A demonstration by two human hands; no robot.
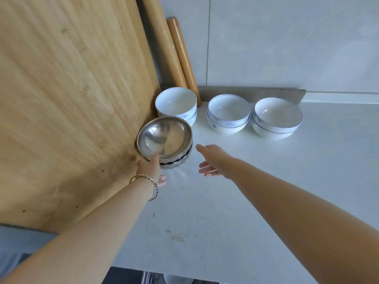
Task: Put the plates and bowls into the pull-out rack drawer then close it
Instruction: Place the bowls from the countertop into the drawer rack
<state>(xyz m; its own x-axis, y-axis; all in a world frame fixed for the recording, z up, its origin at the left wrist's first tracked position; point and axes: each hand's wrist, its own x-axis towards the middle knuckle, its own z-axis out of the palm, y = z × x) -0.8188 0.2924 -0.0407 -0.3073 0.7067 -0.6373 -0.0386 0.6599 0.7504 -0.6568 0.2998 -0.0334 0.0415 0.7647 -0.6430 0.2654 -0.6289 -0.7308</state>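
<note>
While left hand (150,168) pinches the near rim of the stacked steel bowls (164,138), thumb inside, right hand (213,160) hovers spread just right of the grip. Cutting board (71,99) crowds the stack's left edge, white bowl stack (176,103) just beyond. Counter (225,201) runs on to the grip's right.

— Spotted any word, brand or number anywhere?
— None readable. Checked the steel bowls (164,136), the white bowls (228,108) and the wooden board (71,99); found only a faint blue pattern on the white ones.
</note>
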